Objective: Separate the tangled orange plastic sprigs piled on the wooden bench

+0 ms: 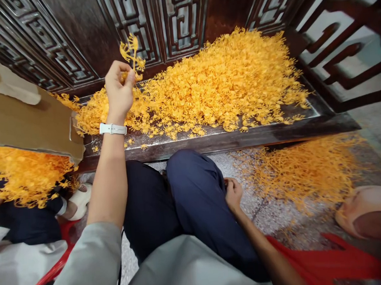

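Observation:
My left hand (120,88), with a white watch band at the wrist, is raised above the left end of a wooden bench (184,143). Its thumb and fingers pinch a yellow-orange plastic flower sprig (134,56) with curled, thread-like tips. Behind and to the right of it, a large heap of the same small flower pieces (225,81) covers the bench seat. Low beside my right knee hangs my right hand (234,194), its fingers curled in. Whatever it may hold is hidden.
A cardboard box (32,112) stands at left, with more yellow pieces (29,176) below it. Beside them sits another person, with a pale shoe (81,202) showing. Thin yellow stems (309,166) litter the floor at right, near a beige rounded object (369,201) and red plastic (327,254).

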Action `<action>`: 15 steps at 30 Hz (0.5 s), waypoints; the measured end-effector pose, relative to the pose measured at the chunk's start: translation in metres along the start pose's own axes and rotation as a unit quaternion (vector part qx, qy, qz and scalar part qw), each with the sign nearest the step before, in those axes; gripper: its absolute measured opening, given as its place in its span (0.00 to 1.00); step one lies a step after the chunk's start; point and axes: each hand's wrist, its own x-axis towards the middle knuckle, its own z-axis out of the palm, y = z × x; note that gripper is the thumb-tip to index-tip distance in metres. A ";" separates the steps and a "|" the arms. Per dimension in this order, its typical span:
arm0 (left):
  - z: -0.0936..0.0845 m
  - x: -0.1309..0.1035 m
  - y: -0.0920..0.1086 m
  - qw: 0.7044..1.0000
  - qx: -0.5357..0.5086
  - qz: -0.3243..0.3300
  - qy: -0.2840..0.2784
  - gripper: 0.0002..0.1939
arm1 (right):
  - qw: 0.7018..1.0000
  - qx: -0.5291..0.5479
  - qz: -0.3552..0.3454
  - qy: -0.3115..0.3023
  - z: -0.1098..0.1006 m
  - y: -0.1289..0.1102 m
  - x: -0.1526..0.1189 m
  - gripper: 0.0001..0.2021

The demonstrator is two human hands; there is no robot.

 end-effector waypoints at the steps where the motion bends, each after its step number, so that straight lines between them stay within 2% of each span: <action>1: 0.002 0.000 -0.004 1.000 -0.010 0.018 0.018 0.22 | 1.000 0.004 -0.019 0.016 -0.002 -0.016 0.000 0.21; 4: 0.009 0.000 -0.019 0.997 -0.065 0.019 -0.025 0.22 | 0.992 0.030 -0.120 0.017 0.002 -0.090 0.007 0.21; 5: 0.011 0.000 -0.023 0.995 -0.088 0.017 -0.039 0.20 | 0.983 0.049 -0.180 -0.007 0.010 -0.121 0.010 0.20; 6: 0.013 -0.001 -0.027 0.992 -0.113 0.016 -0.057 0.19 | 0.968 0.067 -0.233 -0.060 0.023 -0.153 0.014 0.18; 7: 0.016 -0.003 -0.031 0.987 -0.139 0.014 -0.076 0.19 | 0.953 0.085 -0.269 -0.113 0.042 -0.185 0.018 0.15; 8: 0.018 -0.004 -0.033 0.982 -0.165 0.011 -0.092 0.20 | 0.942 0.113 -0.272 -0.160 0.065 -0.215 0.023 0.14; 10: 0.023 -0.005 -0.036 0.969 -0.215 -0.001 -0.122 0.24 | 0.925 0.157 -0.252 -0.236 0.122 -0.266 0.036 0.22; 11: 0.025 -0.006 -0.037 0.962 -0.238 -0.013 -0.136 0.27 | 0.922 0.161 -0.242 -0.257 0.152 -0.286 0.044 0.26; 12: 0.026 -0.006 -0.037 0.955 -0.257 -0.028 -0.146 0.31 | 0.922 0.173 -0.222 -0.267 0.181 -0.302 0.052 0.26; 14: 0.026 -0.007 -0.034 0.944 -0.285 -0.057 -0.155 0.39 | 0.912 0.196 -0.190 -0.305 0.229 -0.324 0.067 0.16; 15: 0.025 -0.008 -0.032 0.941 -0.294 -0.066 -0.157 0.42 | 0.908 0.217 -0.186 -0.306 0.245 -0.331 0.072 0.13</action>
